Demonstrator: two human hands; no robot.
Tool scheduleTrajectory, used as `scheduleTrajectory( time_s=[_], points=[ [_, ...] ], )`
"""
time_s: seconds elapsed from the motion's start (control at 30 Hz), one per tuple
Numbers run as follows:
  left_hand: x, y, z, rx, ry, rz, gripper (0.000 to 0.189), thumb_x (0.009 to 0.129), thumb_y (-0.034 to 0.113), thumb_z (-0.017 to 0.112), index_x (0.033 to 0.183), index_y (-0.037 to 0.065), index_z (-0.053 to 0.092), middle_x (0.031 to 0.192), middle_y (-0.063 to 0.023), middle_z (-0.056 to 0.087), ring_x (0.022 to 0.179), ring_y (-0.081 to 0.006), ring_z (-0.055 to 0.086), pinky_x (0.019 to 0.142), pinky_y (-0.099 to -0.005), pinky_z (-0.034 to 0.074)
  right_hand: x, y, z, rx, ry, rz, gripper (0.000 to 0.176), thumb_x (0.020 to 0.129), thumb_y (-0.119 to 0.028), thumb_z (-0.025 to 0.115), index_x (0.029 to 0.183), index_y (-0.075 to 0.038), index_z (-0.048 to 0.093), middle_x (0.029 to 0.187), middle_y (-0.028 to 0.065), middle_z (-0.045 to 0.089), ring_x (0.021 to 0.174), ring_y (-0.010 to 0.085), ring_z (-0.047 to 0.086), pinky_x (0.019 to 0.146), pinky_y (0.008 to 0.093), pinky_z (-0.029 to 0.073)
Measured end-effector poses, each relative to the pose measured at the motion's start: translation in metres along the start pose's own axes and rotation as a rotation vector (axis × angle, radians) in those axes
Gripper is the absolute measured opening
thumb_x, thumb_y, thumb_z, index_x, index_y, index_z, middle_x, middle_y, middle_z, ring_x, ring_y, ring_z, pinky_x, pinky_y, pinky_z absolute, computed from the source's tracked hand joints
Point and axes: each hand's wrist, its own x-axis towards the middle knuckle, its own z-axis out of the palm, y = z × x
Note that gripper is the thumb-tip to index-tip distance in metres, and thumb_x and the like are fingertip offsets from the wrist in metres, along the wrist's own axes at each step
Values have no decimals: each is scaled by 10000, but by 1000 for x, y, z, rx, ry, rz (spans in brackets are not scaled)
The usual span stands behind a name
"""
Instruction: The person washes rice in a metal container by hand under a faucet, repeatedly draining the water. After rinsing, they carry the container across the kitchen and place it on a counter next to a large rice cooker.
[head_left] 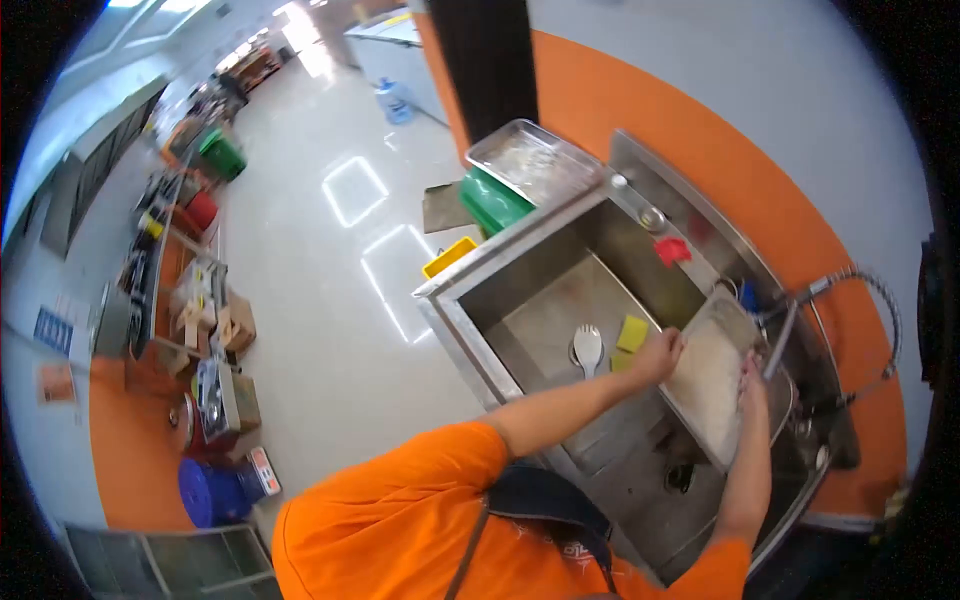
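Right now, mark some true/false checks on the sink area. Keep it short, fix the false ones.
1. A white serving spoon lies in the sink. True.
2. The left hand is on the white serving spoon. False: it is at the edge of the metal pan.
3. The right hand is at the metal pan. True.
4. The red cloth is on the floor. False: it lies on the ledge along the wall side of the sink.
5. A yellow sponge is in the sink, beside the white serving spoon. True.
6. The sprayer hose is bright green. False: it is silvery grey.
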Motion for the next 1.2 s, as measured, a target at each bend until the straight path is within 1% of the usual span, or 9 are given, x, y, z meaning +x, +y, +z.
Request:
scheduleTrajectory(
  time_s=[0.17,0.33,0.53,0.6,0.67,0.73,0.9,1.03,1.2],
  points=[
    [4,-8,1,65,7,72,347,886,313,461,976,-8,556,891,-230,596,868,-382,571,756,-433,441,17,-13,22,25,-95,122,290,844,-475,543,720,-216,504,552,-59,416,399,61,324,360,211,223],
    [0,-2,-1,40,27,61,353,888,319,464,971,-12,554,904,-231,593,860,-378,574,749,-435,444,63,36,6,-143,-238,-203,406,844,-581,453,716,-196,462,509,-47,364,364,77,293,327,239,203],
    [1,-5,0,34,69,115,313,878,293,475,909,-8,559,844,-237,596,820,-402,572,712,-466,441,48,19,-5,-53,37,110,361,865,-519,470,904,-160,467,609,-37,423,394,75,306,339,228,250],
    [3,-8,2,54,69,135,315,877,292,478,906,-12,556,843,-237,596,819,-402,572,712,-464,442,33,10,-1,-11,-8,-17,360,864,-501,487,955,-155,453,649,-33,432,416,78,319,343,222,263],
    [4,-8,1,75,78,161,315,876,290,480,907,-15,553,840,-236,596,819,-401,573,711,-461,443,85,57,-12,-380,-84,-532,338,870,-484,484,948,-157,456,665,-23,435,471,82,372,362,226,295],
    [4,-11,3,63,80,167,314,876,289,482,903,-15,552,839,-238,595,820,-401,572,709,-457,443,76,47,-8,-486,-189,-600,321,878,-464,480,958,-154,462,713,-6,457,561,99,432,398,242,342],
    [2,-8,1,52,86,177,316,875,294,484,890,-15,548,835,-236,596,818,-400,574,705,-454,445,-2,-13,-7,-440,-448,-55,289,900,-400,460,1038,-146,457,870,36,509,817,153,513,539,324,450],
    [2,-7,-1,65,75,174,326,879,290,469,894,-26,550,836,-244,590,821,-400,575,718,-448,447,26,13,-14,-1107,-109,-659,306,883,-337,514,1119,-162,429,943,47,522,853,177,515,632,362,465],
    [2,-10,1,56,88,181,326,885,287,460,901,-25,553,832,-242,593,816,-400,579,721,-443,451,3,-13,-2,-354,-361,-169,412,819,-248,630,1183,-216,441,1045,27,515,884,214,518,780,397,452]
  ],
)
